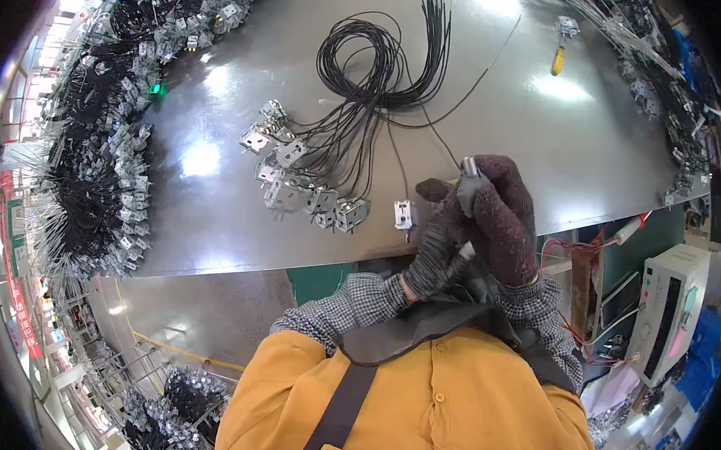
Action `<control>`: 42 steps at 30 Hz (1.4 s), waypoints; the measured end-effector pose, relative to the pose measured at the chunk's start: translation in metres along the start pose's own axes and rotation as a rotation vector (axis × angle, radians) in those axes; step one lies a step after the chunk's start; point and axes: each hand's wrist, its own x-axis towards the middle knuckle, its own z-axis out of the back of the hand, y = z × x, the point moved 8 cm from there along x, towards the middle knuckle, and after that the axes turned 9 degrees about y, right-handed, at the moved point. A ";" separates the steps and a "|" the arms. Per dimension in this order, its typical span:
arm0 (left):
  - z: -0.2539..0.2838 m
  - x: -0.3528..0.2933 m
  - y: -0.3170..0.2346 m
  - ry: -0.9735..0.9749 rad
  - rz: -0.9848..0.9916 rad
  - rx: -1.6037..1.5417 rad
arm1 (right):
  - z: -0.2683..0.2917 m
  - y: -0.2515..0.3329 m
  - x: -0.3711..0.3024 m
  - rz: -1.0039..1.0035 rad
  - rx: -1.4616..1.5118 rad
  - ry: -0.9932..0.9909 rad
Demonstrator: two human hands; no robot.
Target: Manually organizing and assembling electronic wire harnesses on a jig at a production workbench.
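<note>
My two gloved hands meet at the bench's near edge. My right hand [504,212], in a dark maroon knit glove, is closed around a small silvery metal part [469,167] whose end shows above the fingers. Just below it, my left hand [430,257], in a grey glove, has curled fingers; what they hold is hidden. A thin dark tube runs from the bench toward the hands. Left of them lies a single metal control box [404,216] with its own thin tube. Farther left is a bunch of similar metal boxes [287,152], joined to a coil of black tubes [361,66].
Large heaps of metal boxes with black tubes [103,154] line the bench's left side; more parts [648,97] lie at the right edge. A yellow-handled tool [558,60] lies at the far right. A white instrument [670,314] stands right of the bench, beside red wires.
</note>
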 end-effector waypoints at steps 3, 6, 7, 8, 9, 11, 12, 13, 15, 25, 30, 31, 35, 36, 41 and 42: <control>-0.014 -0.001 0.014 0.112 0.174 0.094 | -0.005 0.014 -0.011 0.105 -0.040 0.081; -0.005 0.038 -0.078 0.166 0.016 0.000 | 0.000 0.055 -0.028 0.429 -0.271 -0.084; 0.008 0.044 -0.099 0.150 0.013 0.010 | 0.007 0.061 -0.028 0.534 -0.342 -0.118; 0.015 0.051 -0.115 0.184 0.030 -0.057 | 0.016 0.070 -0.032 0.645 -0.426 -0.173; 0.026 0.055 -0.134 0.208 0.049 -0.114 | 0.018 0.075 -0.033 0.548 -0.400 -0.293; 0.061 0.066 -0.171 0.101 0.003 -0.095 | 0.029 0.076 -0.024 0.460 -0.455 -0.349; 0.086 0.073 -0.189 0.087 -0.002 -0.084 | 0.033 0.071 -0.014 0.362 -0.500 -0.386; 0.111 0.087 -0.211 0.145 -0.064 -0.199 | 0.030 0.062 -0.001 0.316 -0.507 -0.313; 0.150 0.121 -0.248 0.289 -0.186 -0.447 | 0.024 0.042 0.023 0.285 -0.513 -0.126; 0.347 0.193 -0.328 0.170 -0.164 -0.561 | -0.142 0.010 0.157 0.985 -1.159 0.356; 0.411 0.203 -0.297 -0.421 -0.073 0.275 | -0.147 -0.027 0.224 0.610 -1.551 0.456; 0.414 0.205 -0.292 -0.457 -0.111 -0.016 | -0.122 -0.040 0.244 0.401 -1.656 0.399; 0.498 0.170 -0.320 -0.537 -0.120 -0.321 | -0.092 -0.068 0.220 0.707 -1.836 0.506; 0.510 0.187 -0.306 -0.508 -0.110 -0.351 | -0.075 -0.068 0.224 0.678 -1.866 0.479; 0.606 0.147 -0.301 -0.851 -0.111 -0.249 | -0.067 -0.059 0.234 0.425 -1.702 0.296; 0.638 0.130 -0.306 -0.864 -0.096 -0.184 | -0.070 -0.062 0.236 0.434 -1.695 0.308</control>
